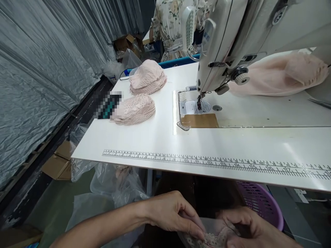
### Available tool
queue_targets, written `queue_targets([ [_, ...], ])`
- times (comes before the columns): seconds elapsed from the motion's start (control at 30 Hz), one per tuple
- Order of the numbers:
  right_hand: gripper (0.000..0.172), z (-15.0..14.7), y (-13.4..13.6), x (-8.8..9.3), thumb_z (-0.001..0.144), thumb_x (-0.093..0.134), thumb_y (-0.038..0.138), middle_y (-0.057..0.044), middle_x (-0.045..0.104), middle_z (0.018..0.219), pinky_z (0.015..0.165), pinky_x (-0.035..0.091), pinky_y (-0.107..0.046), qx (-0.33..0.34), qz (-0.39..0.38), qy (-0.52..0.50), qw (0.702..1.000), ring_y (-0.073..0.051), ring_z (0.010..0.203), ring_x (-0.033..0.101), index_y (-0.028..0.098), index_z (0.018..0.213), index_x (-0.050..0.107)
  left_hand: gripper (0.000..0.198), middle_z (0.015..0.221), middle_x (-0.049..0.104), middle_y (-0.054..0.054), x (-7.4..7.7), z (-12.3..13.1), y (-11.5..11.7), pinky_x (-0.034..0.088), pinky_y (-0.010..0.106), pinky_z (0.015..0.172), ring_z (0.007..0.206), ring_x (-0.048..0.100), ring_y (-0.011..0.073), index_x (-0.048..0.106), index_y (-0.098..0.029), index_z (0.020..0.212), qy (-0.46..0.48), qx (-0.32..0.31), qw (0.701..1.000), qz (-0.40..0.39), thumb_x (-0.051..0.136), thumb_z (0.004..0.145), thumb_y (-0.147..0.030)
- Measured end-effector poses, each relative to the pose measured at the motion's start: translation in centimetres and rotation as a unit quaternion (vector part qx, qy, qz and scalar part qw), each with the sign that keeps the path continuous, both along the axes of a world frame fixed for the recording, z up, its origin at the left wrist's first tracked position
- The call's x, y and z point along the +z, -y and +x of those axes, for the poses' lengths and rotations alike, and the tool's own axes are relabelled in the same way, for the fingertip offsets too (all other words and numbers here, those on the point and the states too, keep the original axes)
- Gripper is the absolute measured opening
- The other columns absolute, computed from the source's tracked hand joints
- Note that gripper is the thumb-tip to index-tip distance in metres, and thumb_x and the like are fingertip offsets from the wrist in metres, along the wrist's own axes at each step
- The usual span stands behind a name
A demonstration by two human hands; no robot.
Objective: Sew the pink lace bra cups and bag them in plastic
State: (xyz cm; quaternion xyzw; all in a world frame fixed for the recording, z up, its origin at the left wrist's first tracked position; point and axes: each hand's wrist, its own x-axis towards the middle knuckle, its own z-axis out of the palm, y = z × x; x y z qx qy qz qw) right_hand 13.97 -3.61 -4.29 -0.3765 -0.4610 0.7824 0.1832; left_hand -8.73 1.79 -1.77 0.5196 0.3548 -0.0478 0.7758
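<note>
Below the table's front edge, my left hand (178, 213) pinches a piece of pale lace fabric (216, 239) with a sheer part. My right hand (249, 227) grips the other side of the same lace fabric, its lower part cut off by the picture's edge. Above them, a white sewing machine (219, 44) stands on the white table (144, 141), its needle and presser foot (199, 101) over the metal plate. Two stacks of pink lace cups lie left of the machine, a rear stack (148, 76) and a front stack (136, 109).
Pink sheer fabric (279, 74) lies under the machine arm, near dark scissors (319, 102) at the right. A printed ruler (207, 162) runs along the table front. A purple basket (266, 203) stands below. Plastic bags (116, 182) and a cardboard box (58, 162) are on the left. Another person (170, 24) is behind.
</note>
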Motion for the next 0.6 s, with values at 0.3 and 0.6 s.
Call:
queue_targets([
  [0.3,0.040,0.5,0.1,-1.3,0.071,0.073,0.056,0.003,0.052,0.058,0.058,0.036,-0.022,-0.037,-0.018,-0.024,0.999,-0.011,0.059,0.044,0.018,0.064,0.069,0.055,0.074,0.068,-0.003,-0.4,-0.8,-0.4,0.048,0.019,0.080,0.073,0.062,0.0096,0.076,-0.023,0.089,0.053,0.009,0.994,-0.090,0.079,0.050,-0.063],
  [0.6,0.045,0.8,-0.1,0.1,0.067,0.074,0.060,0.002,0.050,0.055,0.058,0.036,-0.024,-0.064,-0.048,0.013,0.997,-0.012,0.056,0.045,0.017,0.059,0.065,0.050,0.078,0.070,-0.001,-0.2,-0.4,-0.5,0.049,0.021,0.082,0.078,0.064,0.0116,0.076,-0.023,0.090,0.072,0.006,0.996,-0.043,0.074,0.060,-0.064],
])
